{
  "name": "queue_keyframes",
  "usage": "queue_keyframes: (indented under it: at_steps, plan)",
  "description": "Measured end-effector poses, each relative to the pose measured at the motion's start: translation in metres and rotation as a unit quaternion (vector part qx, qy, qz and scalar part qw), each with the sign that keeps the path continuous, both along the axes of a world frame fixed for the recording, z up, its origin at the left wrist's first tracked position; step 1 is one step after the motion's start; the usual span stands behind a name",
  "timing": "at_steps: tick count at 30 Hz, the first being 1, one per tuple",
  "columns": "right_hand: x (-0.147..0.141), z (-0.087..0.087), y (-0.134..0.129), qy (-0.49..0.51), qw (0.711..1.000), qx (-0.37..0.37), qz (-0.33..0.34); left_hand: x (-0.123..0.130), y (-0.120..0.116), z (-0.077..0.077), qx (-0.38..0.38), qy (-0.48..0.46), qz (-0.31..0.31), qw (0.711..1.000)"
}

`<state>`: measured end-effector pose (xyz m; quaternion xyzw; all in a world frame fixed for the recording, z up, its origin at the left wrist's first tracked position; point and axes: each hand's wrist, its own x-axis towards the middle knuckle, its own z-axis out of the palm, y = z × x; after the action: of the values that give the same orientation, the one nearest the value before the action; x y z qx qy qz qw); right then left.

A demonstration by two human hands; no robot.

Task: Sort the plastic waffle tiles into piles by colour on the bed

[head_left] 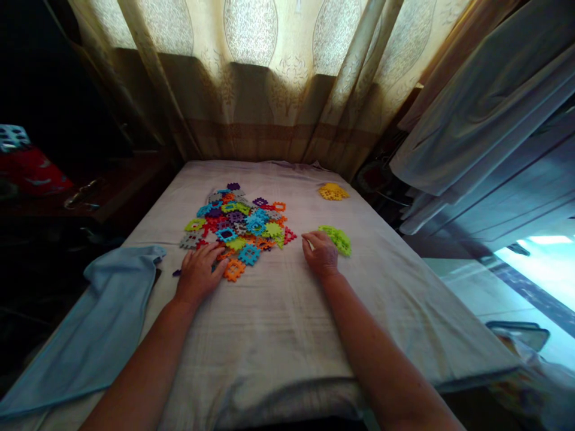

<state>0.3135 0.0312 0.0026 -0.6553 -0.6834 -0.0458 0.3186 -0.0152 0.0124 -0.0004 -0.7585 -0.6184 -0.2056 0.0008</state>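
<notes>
A mixed pile of flat notched plastic pieces [236, 217] in blue, orange, purple, red, grey and green lies left of centre on the cloth-covered table. My left hand [200, 272] rests at the near left edge of this pile, fingers apart and touching pieces, beside an orange piece [234, 270]. My right hand [321, 254] is right of the pile with its fingers curled together; whatever they may hold is too small to make out. Just beyond it sits a small heap of light green pieces [340, 239]. Farther back lies a yellow heap [333, 191].
A light blue cloth [112, 317] lies over the table's left edge. The white sheet [278, 335] covers the table. Curtains [269, 108] hang behind it. Draped fabric [476, 114] hangs at the right, and a red item [36, 170] stands on the left side furniture.
</notes>
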Motion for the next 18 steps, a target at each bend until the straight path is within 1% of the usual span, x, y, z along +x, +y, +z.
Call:
queue_keyframes:
  at_steps: [2, 4, 7, 11, 14, 18]
  plan:
    - [-0.02, 0.005, 0.005, -0.012, 0.999, -0.037, 0.029, 0.0, 0.0, 0.0, 0.001, -0.003, -0.005, 1.0]
    - [-0.037, 0.011, 0.013, -0.026, 0.996, -0.073, 0.036, -0.001, 0.001, 0.0, 0.001, -0.007, -0.01, 1.0]
    - [-0.054, 0.018, 0.025, -0.048, 0.991, -0.124, 0.022, -0.001, 0.001, 0.002, 0.006, -0.014, -0.015, 1.0]
    - [-0.07, 0.026, 0.037, -0.079, 0.98, -0.183, 0.01, -0.001, 0.001, 0.003, 0.01, -0.024, -0.013, 1.0]
    - [-0.078, 0.029, 0.041, -0.095, 0.974, -0.204, 0.004, -0.001, 0.001, 0.003, 0.011, -0.024, -0.014, 1.0]
    - [-0.084, 0.028, 0.045, -0.09, 0.976, -0.199, -0.004, -0.001, 0.001, 0.003, 0.011, -0.023, -0.016, 1.0]
